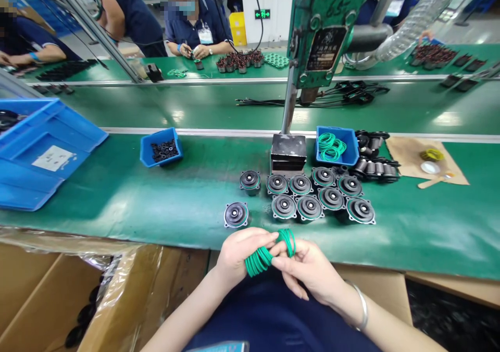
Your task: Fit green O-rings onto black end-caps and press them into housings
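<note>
My left hand (pixel 238 250) is closed around a bundle of green rubber rings (pixel 260 259) at the near edge of the green bench. My right hand (pixel 308 268) pinches the top of the same bundle, where one ring (pixel 289 237) loops up over its fingers. Just beyond the hands lie several round black parts (pixel 308 198), and one (pixel 236 214) sits apart on the left.
A small blue bin of green rings (pixel 344 145) and another of black small parts (pixel 161 146) stand behind the round parts, beside a black block (pixel 288 153) under a green press (pixel 324 34). Large blue tray (pixel 42 149) at left. Open cardboard box (pixel 58 289) below. People work across the belt.
</note>
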`<action>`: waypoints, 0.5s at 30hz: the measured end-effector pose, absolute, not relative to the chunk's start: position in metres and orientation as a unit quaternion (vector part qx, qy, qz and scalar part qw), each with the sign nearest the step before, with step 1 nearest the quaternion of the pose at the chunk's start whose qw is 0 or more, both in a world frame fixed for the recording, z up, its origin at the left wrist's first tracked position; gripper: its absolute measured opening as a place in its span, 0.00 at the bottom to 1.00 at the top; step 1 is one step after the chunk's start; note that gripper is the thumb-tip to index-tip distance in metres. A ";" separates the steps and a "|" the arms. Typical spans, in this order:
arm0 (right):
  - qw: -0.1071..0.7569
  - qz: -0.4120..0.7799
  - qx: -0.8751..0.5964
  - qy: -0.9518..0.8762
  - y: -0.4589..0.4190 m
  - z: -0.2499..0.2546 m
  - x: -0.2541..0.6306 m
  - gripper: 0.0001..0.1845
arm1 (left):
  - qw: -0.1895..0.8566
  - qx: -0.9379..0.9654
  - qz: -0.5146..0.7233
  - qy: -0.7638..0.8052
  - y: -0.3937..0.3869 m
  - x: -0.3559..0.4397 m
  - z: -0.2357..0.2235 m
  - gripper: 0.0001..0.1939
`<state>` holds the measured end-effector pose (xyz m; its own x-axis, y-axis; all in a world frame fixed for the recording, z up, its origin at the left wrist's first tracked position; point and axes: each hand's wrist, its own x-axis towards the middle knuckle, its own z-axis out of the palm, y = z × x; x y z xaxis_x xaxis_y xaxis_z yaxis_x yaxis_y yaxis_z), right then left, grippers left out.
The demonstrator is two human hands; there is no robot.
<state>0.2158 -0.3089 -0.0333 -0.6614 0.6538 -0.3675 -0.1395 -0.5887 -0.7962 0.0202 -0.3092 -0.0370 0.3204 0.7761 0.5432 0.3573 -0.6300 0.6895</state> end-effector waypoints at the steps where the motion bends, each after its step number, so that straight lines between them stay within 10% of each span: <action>1: 0.237 0.824 -0.332 -0.392 -0.309 -0.034 0.214 0.20 | 0.226 0.783 0.455 0.359 -0.309 0.020 -0.038 0.14; 15: 0.366 0.781 -0.394 -0.317 -0.305 -0.033 0.219 0.18 | 0.252 0.767 0.470 0.356 -0.314 0.008 -0.044 0.16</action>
